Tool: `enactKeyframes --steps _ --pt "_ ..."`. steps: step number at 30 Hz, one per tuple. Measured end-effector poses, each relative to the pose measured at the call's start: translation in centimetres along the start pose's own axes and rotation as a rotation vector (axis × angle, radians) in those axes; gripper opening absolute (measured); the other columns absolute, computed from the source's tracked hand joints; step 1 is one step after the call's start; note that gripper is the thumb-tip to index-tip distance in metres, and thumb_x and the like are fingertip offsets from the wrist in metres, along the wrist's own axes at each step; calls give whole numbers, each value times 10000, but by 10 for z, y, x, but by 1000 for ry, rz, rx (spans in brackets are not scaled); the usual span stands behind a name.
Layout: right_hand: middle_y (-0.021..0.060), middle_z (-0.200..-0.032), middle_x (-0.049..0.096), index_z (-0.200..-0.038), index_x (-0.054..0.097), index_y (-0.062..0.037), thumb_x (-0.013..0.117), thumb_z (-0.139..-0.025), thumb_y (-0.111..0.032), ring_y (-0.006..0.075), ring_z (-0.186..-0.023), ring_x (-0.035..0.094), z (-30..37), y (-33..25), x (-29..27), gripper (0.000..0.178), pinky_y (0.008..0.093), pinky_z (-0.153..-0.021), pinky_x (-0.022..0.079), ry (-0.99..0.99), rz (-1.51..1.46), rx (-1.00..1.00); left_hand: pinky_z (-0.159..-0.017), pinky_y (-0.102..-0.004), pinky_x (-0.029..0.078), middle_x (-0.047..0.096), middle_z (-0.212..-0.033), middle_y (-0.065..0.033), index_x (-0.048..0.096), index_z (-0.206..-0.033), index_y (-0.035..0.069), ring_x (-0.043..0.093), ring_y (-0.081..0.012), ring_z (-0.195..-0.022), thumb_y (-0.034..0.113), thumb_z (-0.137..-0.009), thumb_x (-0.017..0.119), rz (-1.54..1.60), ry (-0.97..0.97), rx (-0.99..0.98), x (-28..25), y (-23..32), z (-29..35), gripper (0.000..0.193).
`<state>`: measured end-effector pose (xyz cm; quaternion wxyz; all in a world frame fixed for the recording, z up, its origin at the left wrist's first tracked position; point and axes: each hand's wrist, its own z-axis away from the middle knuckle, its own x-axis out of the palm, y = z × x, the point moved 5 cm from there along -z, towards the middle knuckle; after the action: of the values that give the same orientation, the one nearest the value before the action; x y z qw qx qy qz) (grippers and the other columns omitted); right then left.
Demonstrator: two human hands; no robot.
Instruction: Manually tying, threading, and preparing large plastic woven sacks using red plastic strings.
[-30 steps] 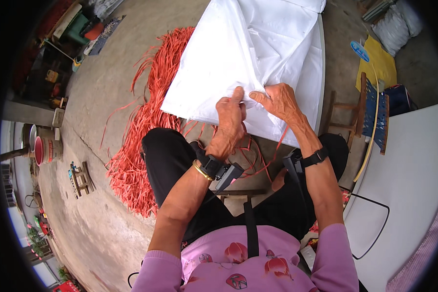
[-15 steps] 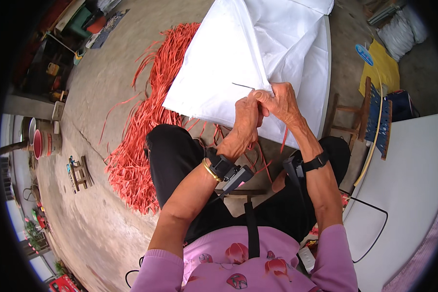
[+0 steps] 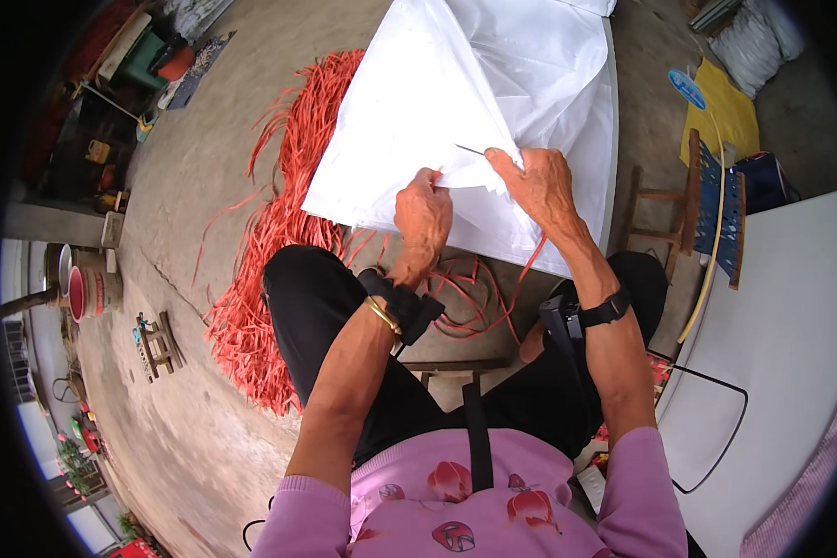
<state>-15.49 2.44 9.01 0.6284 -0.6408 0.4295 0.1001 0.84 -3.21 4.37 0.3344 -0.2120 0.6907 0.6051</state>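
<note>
White woven plastic sheeting (image 3: 400,112), perhaps a large sack, spreads in front of my knees with its near edge folded. My left hand (image 3: 423,216) is closed, thumb and fingers pinching the folded edge. To its right, my right hand (image 3: 541,186) is closed on a thin dark needle (image 3: 470,149), whose point sticks out leftward over the white material. A red plastic strip (image 3: 528,263) hangs below the right hand; whether it is threaded through the needle cannot be seen. More red strip lies loosely coiled on the floor between my legs.
A long heap of red strips (image 3: 265,279) lies on the concrete floor at my left. Small wooden stools (image 3: 158,344) stand far left, with buckets (image 3: 91,290) behind. On the right are a chair with a blue back (image 3: 711,214), a yellow sack (image 3: 716,107) and a white panel (image 3: 772,307).
My hands were together at the folded edge and have moved apart. The left went left and slightly down along the edge; the right stayed close by, keeping the needle.
</note>
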Motion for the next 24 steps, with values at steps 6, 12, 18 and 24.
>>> enactKeyframes --steps 6,12,18,24 --pt "167 -418 462 -494 537 26 615 -781 -384 285 -387 470 4 -10 4 506 397 -442 389 -27 322 -158 -657 -385 465 629 -772 -182 596 -915 2 610 -298 -720 49 -793 516 159 227 -1 -14 -15 -13 153" --pt "178 -415 454 -481 522 26 611 -778 -428 300 -389 474 3 -7 11 551 412 -437 385 -82 318 -201 -637 -271 457 621 -796 -130 592 -928 -20 580 -153 -683 -56 -777 500 406 344 114 -26 -4 -5 181" --pt "180 -427 459 -485 501 32 463 -824 -605 302 -415 492 1 -8 29 722 399 -448 403 -208 -104 -92 -508 -275 424 562 -680 -94 603 -833 -1 536 -128 -571 -4 -786 615 271 354 539 -21 44 14 49" --pt "74 -433 395 -500 471 43 540 -778 -561 140 -457 400 1 -4 20 669 341 -429 352 -139 -417 176 -499 -202 413 605 -877 -53 554 -1021 1 488 -49 -573 18 -812 603 766 17 198 -27 50 18 215"
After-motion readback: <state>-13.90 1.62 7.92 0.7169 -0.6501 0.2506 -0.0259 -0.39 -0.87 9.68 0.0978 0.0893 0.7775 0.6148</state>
